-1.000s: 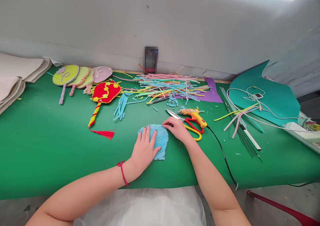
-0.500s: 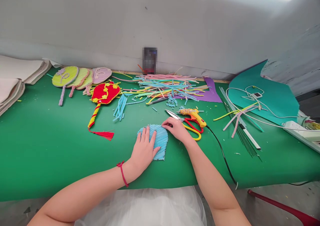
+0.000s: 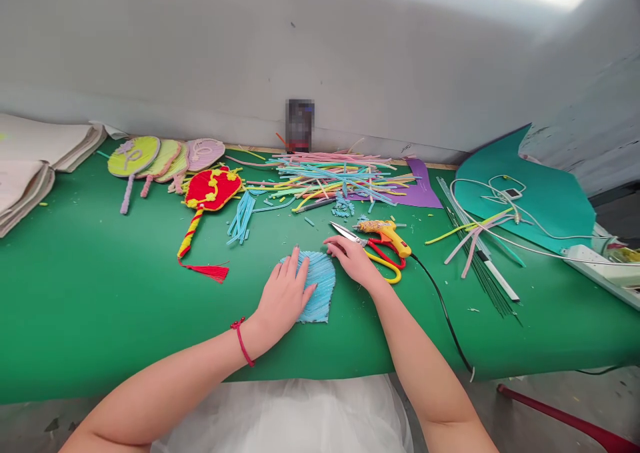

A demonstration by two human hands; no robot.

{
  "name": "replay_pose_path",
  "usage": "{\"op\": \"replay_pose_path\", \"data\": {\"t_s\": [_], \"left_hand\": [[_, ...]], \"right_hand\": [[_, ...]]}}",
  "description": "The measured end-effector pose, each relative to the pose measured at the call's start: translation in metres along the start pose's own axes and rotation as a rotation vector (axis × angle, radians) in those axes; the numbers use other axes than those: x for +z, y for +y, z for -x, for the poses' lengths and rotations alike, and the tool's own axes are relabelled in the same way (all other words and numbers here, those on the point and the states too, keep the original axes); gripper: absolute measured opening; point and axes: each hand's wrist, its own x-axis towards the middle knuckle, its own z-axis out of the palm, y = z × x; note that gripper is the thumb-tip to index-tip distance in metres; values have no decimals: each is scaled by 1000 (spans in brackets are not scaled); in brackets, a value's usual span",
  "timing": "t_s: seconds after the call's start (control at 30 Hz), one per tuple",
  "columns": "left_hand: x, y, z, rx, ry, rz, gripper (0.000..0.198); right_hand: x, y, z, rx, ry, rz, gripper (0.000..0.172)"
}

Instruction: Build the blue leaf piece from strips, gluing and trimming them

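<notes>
A light blue fan-shaped piece (image 3: 320, 291), covered in blue strips, lies on the green table (image 3: 100, 293) near its front edge. My left hand (image 3: 283, 298) lies flat on the piece's left half with fingers spread. My right hand (image 3: 353, 259) rests at the piece's upper right edge, fingers curled with the tips pressing on the rim. Just right of that hand lie scissors (image 3: 375, 247) with red and yellow handles and a yellow glue gun (image 3: 385, 231).
A pile of coloured strips (image 3: 330, 176) lies at the back. A red and yellow fan with tassel (image 3: 207, 196) and several pastel fans (image 3: 160, 156) lie back left. A purple sheet (image 3: 423, 186), a teal sheet (image 3: 530, 196), cables and a power strip (image 3: 600, 266) are to the right.
My left hand has shifted slightly left on the blue piece. The view has tilted a little. My right hand stays at the piece's upper right edge.
</notes>
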Motion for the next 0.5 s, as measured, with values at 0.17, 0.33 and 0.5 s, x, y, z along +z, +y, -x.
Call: {"op": "replay_pose_path", "data": {"t_s": [0.17, 0.33, 0.5], "left_hand": [[-9, -25, -15, -106, 18, 24, 35], [-11, -51, -25, -104, 7, 321, 15], [-3, -65, -32, -101, 47, 561, 11]], "right_hand": [[4, 5, -4, 57, 10, -64, 30], [6, 0, -13, 150, 17, 71, 26], [15, -7, -27, 217, 93, 191, 23]]}}
